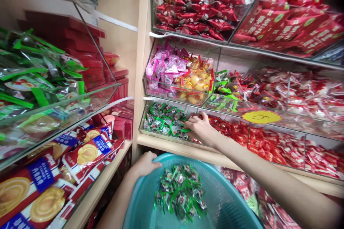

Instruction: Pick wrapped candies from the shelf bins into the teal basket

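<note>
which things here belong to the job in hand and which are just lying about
In use:
teal plastic basket, left hand at its rim
small green-wrapped sweets inside it
similar green-wrapped sweets on the shelf, near the right hand

Just around:
red, white and blue cookie packets
yellow oval label

head camera | looks from above, forward and down | near teal plastic basket (145, 204) | wooden candy shelves (166, 146) just ahead
</note>
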Motion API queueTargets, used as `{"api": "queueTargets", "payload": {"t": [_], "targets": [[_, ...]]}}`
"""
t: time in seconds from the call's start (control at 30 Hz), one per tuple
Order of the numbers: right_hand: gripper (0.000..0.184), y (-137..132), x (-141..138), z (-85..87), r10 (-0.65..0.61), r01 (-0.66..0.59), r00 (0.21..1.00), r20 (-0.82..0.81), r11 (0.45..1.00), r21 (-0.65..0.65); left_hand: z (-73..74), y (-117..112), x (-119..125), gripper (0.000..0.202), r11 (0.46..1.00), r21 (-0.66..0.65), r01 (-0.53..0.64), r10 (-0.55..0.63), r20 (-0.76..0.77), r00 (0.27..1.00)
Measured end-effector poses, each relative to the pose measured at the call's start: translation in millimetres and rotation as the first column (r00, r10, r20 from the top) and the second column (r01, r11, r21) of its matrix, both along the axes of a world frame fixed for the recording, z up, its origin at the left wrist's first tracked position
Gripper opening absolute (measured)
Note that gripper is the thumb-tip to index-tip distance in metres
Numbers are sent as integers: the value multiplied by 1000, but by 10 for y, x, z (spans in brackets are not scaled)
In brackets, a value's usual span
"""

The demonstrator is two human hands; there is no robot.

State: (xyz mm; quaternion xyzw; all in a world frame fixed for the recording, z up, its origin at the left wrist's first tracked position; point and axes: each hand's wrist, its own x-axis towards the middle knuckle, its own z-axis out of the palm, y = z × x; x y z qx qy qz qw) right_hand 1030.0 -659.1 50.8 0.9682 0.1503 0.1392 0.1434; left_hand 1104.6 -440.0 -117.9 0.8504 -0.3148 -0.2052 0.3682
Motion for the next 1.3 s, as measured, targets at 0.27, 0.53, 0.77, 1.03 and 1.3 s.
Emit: {"api": "queueTargets", "payload": {"t": [0.27,0.53,0.77,1.03,1.3], "targets": [[16,174,-15,210,-26,21,999,48,993,117,-79,-16,34,35,1000,-29,-1,0,-24,1000],[19,406,396,108,-147,140,980,132,988,60,-94,-11,30,35,999,-33,-10,10,-14,1000],[26,530,811,54,-264,254,952,154,964,83,-54,-14,10,31,999,-21,-32,31,-16,999],[32,610,1264,-101,-260,235,945,200,962,139,-91,-21,14,26,999,-10,-51,51,14,999],[27,680,1160,-149,-88,60,980,181,986,155,-23,-21,-9,27,999,8,-36,36,18,999]]}}
